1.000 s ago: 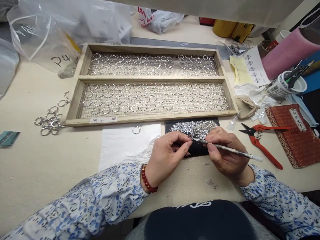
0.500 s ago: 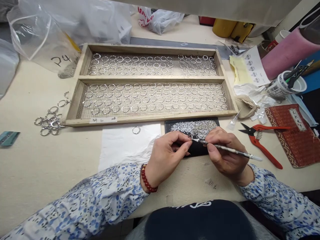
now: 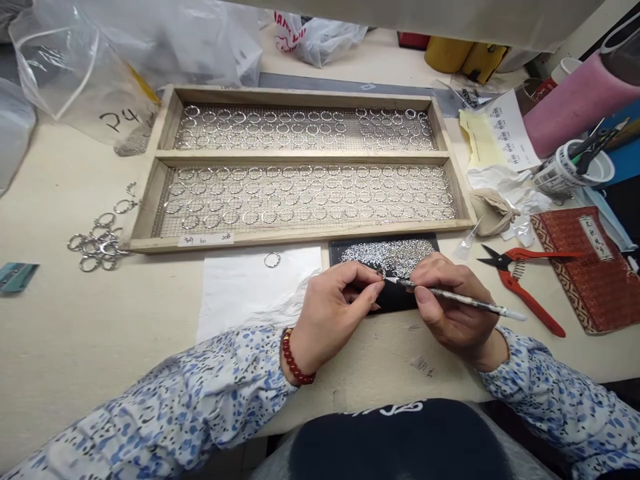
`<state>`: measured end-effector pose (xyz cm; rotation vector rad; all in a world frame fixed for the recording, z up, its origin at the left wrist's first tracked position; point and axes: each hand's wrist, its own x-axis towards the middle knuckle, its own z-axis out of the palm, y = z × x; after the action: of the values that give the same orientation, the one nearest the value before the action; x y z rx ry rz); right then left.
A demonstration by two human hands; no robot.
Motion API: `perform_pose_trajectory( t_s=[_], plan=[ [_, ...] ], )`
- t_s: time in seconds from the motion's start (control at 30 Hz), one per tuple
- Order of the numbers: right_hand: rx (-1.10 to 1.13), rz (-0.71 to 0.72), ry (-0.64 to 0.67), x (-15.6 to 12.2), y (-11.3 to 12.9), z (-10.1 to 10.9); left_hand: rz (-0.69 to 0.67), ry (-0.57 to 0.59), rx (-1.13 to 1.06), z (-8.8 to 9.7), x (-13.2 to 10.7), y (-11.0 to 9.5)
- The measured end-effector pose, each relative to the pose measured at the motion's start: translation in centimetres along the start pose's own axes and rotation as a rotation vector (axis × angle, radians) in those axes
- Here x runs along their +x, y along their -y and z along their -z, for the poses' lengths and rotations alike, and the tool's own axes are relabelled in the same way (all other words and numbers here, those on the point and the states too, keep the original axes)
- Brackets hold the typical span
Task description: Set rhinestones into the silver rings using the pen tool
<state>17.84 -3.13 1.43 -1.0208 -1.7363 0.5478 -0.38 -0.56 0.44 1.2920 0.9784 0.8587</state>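
Observation:
My left hand [image 3: 334, 308] pinches a small metal ring [image 3: 381, 273] between thumb and fingertips, over a black tray [image 3: 345, 252] strewn with tiny silver stones. My right hand [image 3: 450, 300] grips a thin pen-like pick tool [image 3: 465, 301], its tip touching the ring. Both hands rest low on the table's near edge. One loose ring [image 3: 272, 259] lies on a white paper sheet [image 3: 245, 290] to the left of my hands.
A two-row wooden mesh tray [image 3: 305, 230] filled with several rings sits behind the hands. A pile of loose rings [image 3: 97, 241] lies at left, plastic bags at back left. Red-handled snips [image 3: 525, 280], a red patterned booklet [image 3: 590, 267] and a cup of tools [image 3: 570, 170] are at right.

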Motion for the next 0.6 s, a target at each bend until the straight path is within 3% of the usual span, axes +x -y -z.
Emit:
perform_pose_trajectory(
  t_s=[0.33, 0.6],
  plan=[
    [0.021, 0.008, 0.005, -0.02, 0.04, 0.05, -0.019, 0.000, 0.015, 0.01, -0.09, 0.07],
    [-0.042, -0.037, -0.066, -0.26, -0.51, 0.32, 0.017, -0.003, 0.019, 0.02, -0.05, 0.13]
  ],
)
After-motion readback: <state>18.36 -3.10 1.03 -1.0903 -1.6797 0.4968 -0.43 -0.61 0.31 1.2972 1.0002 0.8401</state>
